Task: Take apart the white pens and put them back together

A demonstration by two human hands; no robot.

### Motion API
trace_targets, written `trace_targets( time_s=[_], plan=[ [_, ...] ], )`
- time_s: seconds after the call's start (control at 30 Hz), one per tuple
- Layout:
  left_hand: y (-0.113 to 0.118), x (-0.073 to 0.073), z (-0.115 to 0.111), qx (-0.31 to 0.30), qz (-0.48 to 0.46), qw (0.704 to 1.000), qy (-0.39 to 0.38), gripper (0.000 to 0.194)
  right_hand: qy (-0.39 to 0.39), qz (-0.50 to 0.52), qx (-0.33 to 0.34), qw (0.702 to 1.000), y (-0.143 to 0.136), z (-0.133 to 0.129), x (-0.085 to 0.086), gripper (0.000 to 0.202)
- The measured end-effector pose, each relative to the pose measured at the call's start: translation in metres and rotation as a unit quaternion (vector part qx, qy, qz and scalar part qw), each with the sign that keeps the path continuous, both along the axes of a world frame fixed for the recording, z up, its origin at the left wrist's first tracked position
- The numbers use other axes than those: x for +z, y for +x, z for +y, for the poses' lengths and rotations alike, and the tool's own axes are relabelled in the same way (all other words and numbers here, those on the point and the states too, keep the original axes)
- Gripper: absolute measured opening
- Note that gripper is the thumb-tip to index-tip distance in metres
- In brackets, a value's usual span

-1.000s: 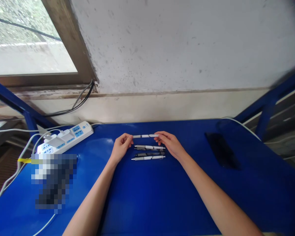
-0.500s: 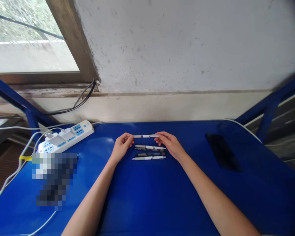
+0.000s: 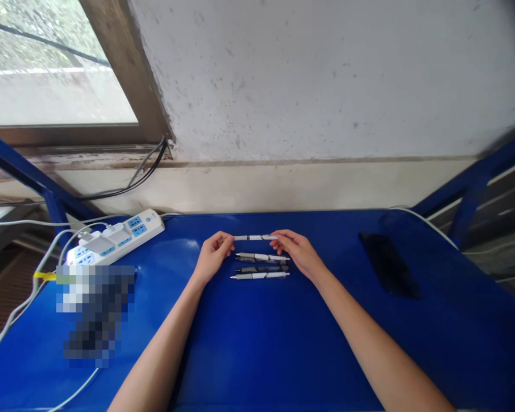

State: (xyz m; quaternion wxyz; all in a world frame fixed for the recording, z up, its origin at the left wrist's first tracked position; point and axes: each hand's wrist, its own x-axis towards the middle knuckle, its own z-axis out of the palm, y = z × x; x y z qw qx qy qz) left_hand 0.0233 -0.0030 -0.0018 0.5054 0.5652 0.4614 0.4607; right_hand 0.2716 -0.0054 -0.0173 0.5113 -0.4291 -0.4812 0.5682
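Where the pen [image 3: 258, 237] ends, left hand [image 3: 213, 255] and right hand [image 3: 298, 252] pinch it.

Held pen [image 3: 256, 237]: I record white and pale grey, broken by dark bands. 
Uppermost lying pen [image 3: 260, 257], one or two I cannot tell: grey and white, dark accents. 
Middle pen [image 3: 260, 269]: black and dark grey. 
Bottom pen [image 3: 264, 276]: white barrel, greyish front, dark marking. 
Surface [image 3: 274, 355]: plain deep blue. 
Power strip [image 3: 157, 222]: white, blue socket panels. 
Adapters [image 3: 95, 242]: white. 
Cable tag [image 3: 45, 276]: yellow. 
Cables at left [image 3: 8, 222]: off-white. 
Flat object at right [image 3: 388, 264]: black on my feed. 
Side bar [image 3: 480, 169]: blue. 
Window frame [image 3: 131, 66]: brown. 
Wall [image 3: 309, 80]: pale grey, irregularly flecked darker; cream band [image 3: 283, 186] below. 
Pixelated patch [image 3: 96, 320]: dark and whitish blocks, true colours hidden from me.
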Motion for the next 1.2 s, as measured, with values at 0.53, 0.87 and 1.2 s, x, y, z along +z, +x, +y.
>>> trace_targets(
  time_s=[0.53,0.87,1.2],
  plan=[
    [0.0007,-0.0025,0.001,0.0,-0.025,1.0,0.007,0.035,0.003,0.003,-0.015,1.0,-0.0024,-0.0013,0.001,0.025],
    [-0.0006,-0.004,0.0011,0.002,0.0,0.999,0.033,0.032,0.003,-0.002,-0.018,1.0,-0.0043,-0.0006,0.0017,0.027],
    [0.0,0.0021,-0.0018,0.004,0.023,1.0,0.004,0.033,0.004,-0.005,-0.008,1.0,-0.0039,-0.0016,0.0035,0.029]
  ],
)
